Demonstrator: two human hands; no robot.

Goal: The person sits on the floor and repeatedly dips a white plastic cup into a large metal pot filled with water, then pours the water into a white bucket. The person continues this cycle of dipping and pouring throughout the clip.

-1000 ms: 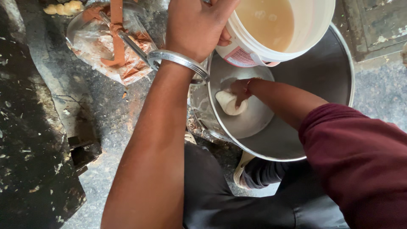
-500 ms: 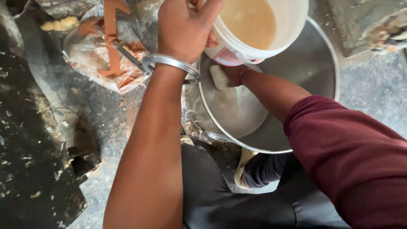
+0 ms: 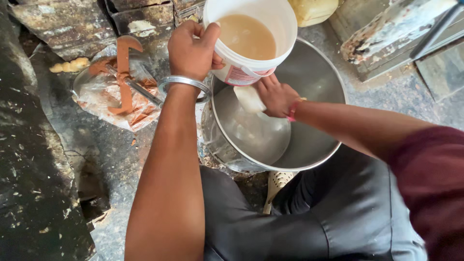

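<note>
Bucket (image 3: 251, 43) now sits higher over the pan (image 3: 309, 96), nearly level. Left hand (image 3: 193, 50) grips its rim; right hand (image 3: 275, 96) clasps pale dough (image 3: 249, 99) beneath it.

Tight here. White bucket (image 3: 251, 41) sits over the far rim of the steel basin (image 3: 319, 87), so I see no way in from above on that side; left hand (image 3: 191, 50) clamps its rim, blocking the near-left approach. Right hand (image 3: 275, 96) is inside the basin just under the bucket, fingers (image 3: 263, 82) touching its base, and that forearm crosses the basin's right half. Open room I see: the basin's near-left floor and its far-right wall. Left of the basin, a plastic-wrapped bundle (image 3: 116, 92) with a metal rod across it crowds the floor (image 3: 96, 159). My knees close off the near side. Slabs (image 3: 77, 24) wall off the far left.
</note>
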